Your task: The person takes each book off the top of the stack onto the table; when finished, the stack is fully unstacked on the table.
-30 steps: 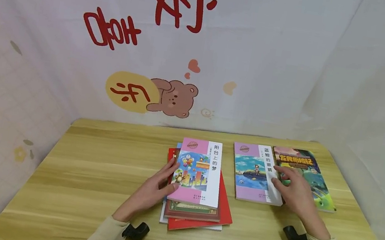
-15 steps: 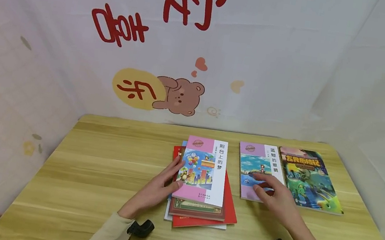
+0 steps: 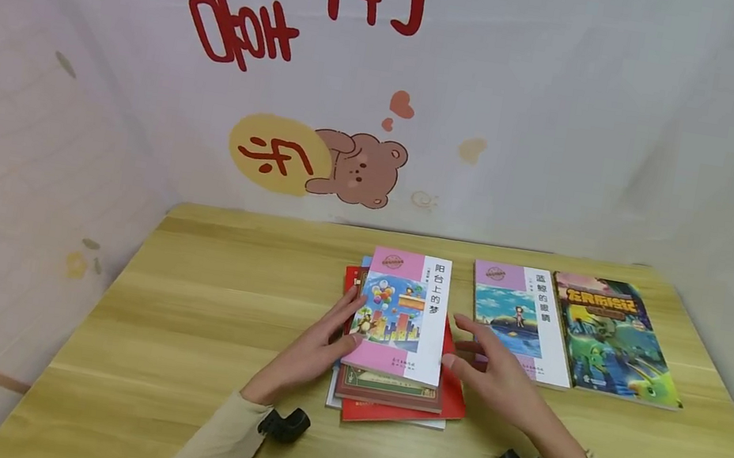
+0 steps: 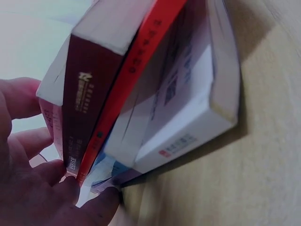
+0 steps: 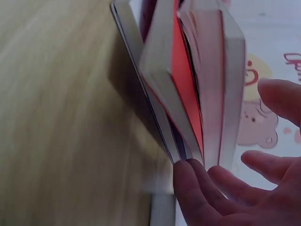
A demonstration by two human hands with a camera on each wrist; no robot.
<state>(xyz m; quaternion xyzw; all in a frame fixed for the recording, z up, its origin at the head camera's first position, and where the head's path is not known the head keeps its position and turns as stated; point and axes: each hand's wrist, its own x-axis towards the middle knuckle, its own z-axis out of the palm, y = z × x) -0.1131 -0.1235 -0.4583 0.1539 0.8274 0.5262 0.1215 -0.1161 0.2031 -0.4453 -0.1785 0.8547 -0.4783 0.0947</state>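
A stack of several books stands at the middle of the table, its layers slightly out of line. On top lies a pink-and-white paperback (image 3: 430, 351) with balloons on its cover. Beneath it show a maroon book (image 4: 87, 99) and a red book (image 3: 451, 409); lower ones are mostly hidden. My left hand (image 3: 311, 352) rests along the stack's left side, fingers against the spines and thumb at the top book's edge. My right hand (image 3: 504, 383) is at the stack's right side, fingers spread and slightly bent; the right wrist view shows its fingertips at the page edges.
To the right lie a pink-and-white paperback (image 3: 505, 315) with a sea picture and, beside it, a dinosaur book (image 3: 616, 340). A printed white cloth (image 3: 555, 131) rises behind the wooden table (image 3: 220, 294), with cloth on both sides too.
My right hand has moved left, from over the two books at the right to the stack's right side. My left hand stays at the stack. The head view has shifted slightly.
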